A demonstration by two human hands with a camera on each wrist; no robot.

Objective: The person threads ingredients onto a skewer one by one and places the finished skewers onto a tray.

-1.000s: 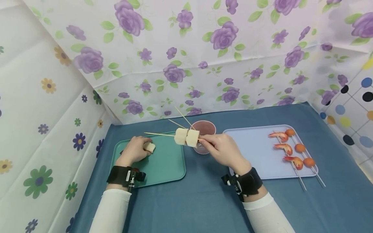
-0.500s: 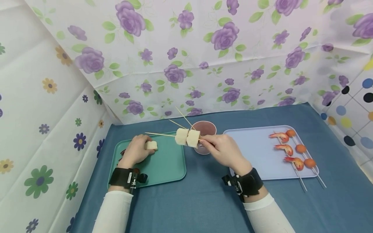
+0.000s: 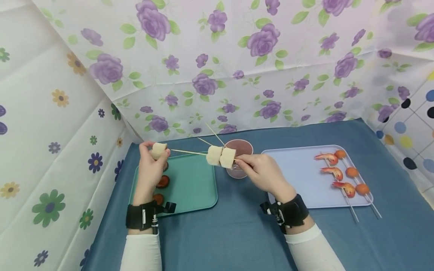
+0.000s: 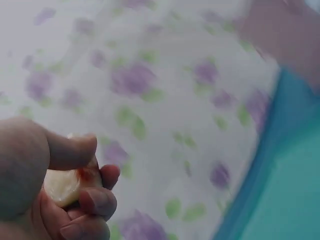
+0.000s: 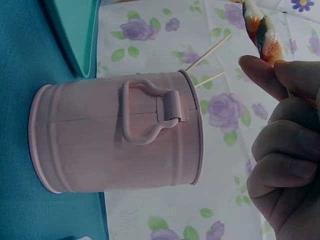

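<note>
My left hand (image 3: 149, 177) is raised over the back left of the green tray (image 3: 193, 188). Between its thumb and fingers it holds a cream-white food chunk (image 3: 158, 150); the left wrist view shows a reddish-brown patch on this chunk (image 4: 61, 187). My right hand (image 3: 266, 173) pinches a thin wooden skewer (image 3: 186, 151) just behind two white chunks (image 3: 214, 155) threaded on it. Its bare tip points left, close to the left hand. From the right wrist camera, the threaded chunks (image 5: 272, 47) have orange and dark green on their undersides.
Behind the right hand's skewer stands a pink pail (image 5: 115, 135) with wooden skewers (image 5: 210, 52) sticking out. Brown round slices (image 3: 163, 181) lie in the green tray. On the right, a lilac tray (image 3: 291, 180) bears a shrimp skewer (image 3: 333, 173) and an orange-ball skewer (image 3: 352, 172).
My left hand has lifted a white chunk off the green tray and turned upward with it, uncovering brown slices. The right hand and its skewer stay nearly still.
</note>
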